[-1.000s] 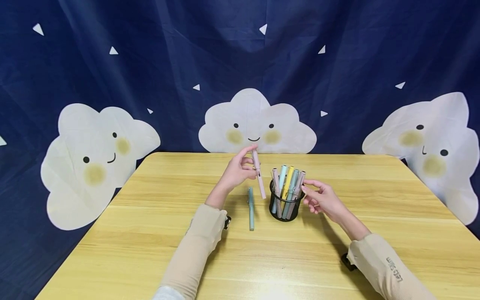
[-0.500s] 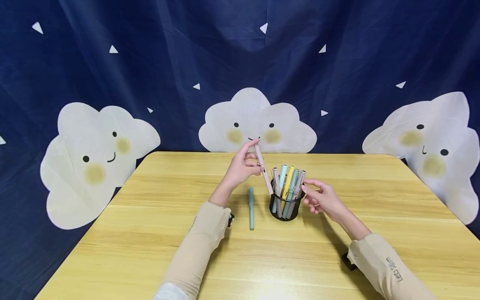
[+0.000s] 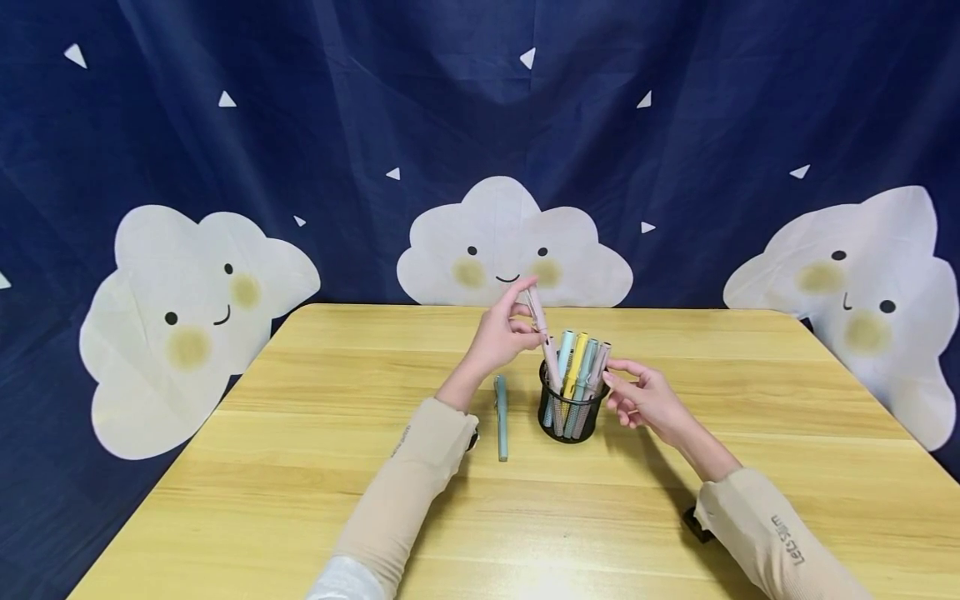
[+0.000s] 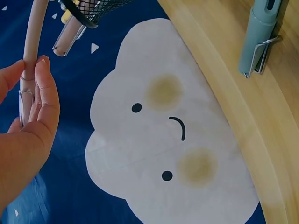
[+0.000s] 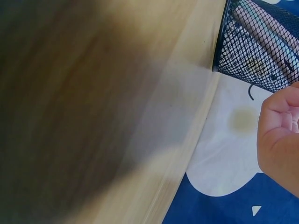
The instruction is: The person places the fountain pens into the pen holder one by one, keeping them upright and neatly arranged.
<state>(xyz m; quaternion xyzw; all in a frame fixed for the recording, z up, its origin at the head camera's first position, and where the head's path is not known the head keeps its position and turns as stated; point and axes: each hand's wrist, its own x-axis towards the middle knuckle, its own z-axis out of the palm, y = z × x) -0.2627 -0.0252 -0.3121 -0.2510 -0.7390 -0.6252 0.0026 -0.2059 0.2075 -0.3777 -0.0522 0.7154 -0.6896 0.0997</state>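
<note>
My left hand (image 3: 501, 336) pinches a pale pink pen (image 3: 538, 310) near its upper part, with the index fingertip on its top end. The pen tilts, its lower end at the opening of a black mesh pen holder (image 3: 570, 429). In the left wrist view, thumb and fingers close around the pen's clipped part. My right hand (image 3: 647, 398) holds the holder's right rim between thumb and index finger. The right wrist view shows this hand (image 5: 280, 126) against the mesh. Inside stand several capped pens: a light blue one (image 3: 566, 346), a yellow one (image 3: 577, 362), teal and mauve ones.
A teal pen (image 3: 502, 421) with a metal clip lies on the wooden table (image 3: 300, 467), left of the holder and beside the left forearm. Behind the table's far edge hangs a dark blue curtain (image 3: 345, 125) printed with white clouds.
My left hand has moved right, bringing the pale pink pen from beside the holder to over its opening, its lower end now at the rim. My right hand and the holder stay put.
</note>
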